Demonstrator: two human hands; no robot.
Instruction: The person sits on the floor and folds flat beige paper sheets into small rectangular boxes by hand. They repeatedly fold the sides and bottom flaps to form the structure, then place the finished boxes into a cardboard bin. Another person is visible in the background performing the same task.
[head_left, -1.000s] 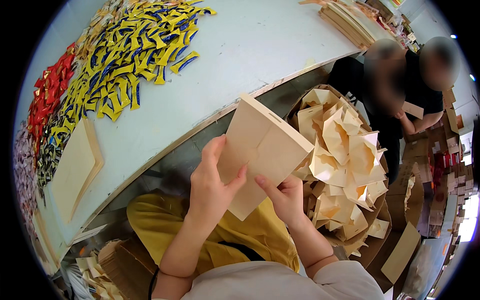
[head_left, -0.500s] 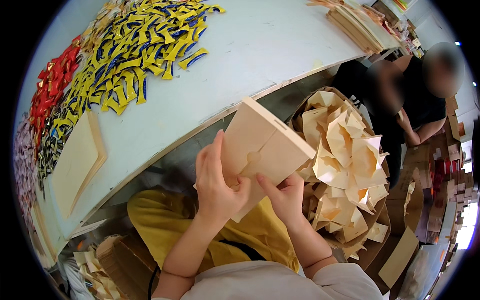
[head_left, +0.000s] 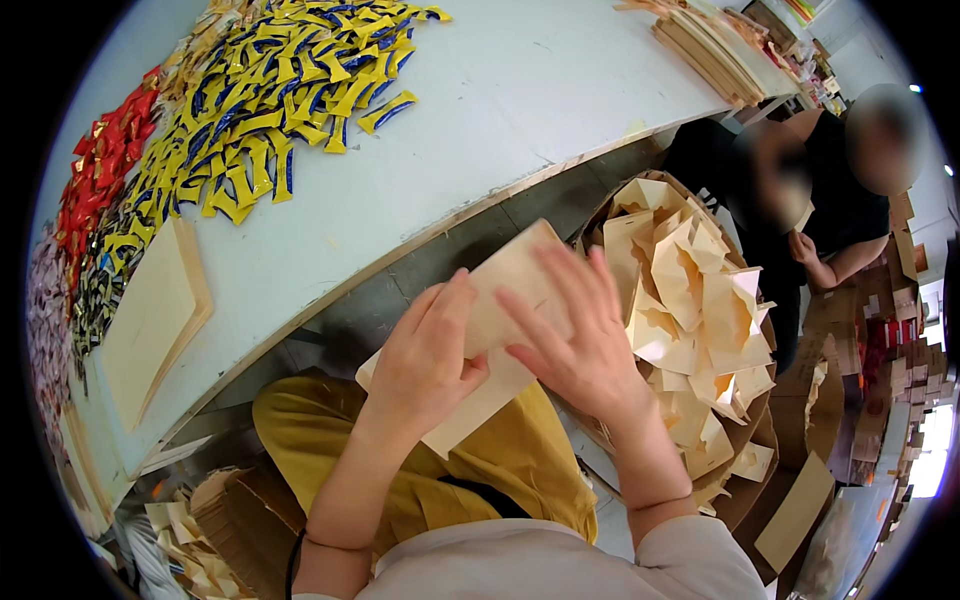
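A cream folded card carton is held tilted above my lap, between my two hands. My left hand is closed on its left side, the thumb bent in over the lower panel. Over the upper right part of the carton lies my right hand, fingers spread and smeared by motion. Its thumb points at the carton; whether the fingertips press on the card I cannot tell. A lower flap of the carton hangs toward my yellow trousers.
The pale table holds yellow-and-blue wrapped packets, red packets and flat card blanks. At my right stands a big cardboard box full of folded card pieces. A co-worker sits beyond it.
The carton has tipped, its upper face turning and its lower flap shifting left. My right hand has left the lower edge and moved up, fingers spreading across the carton.
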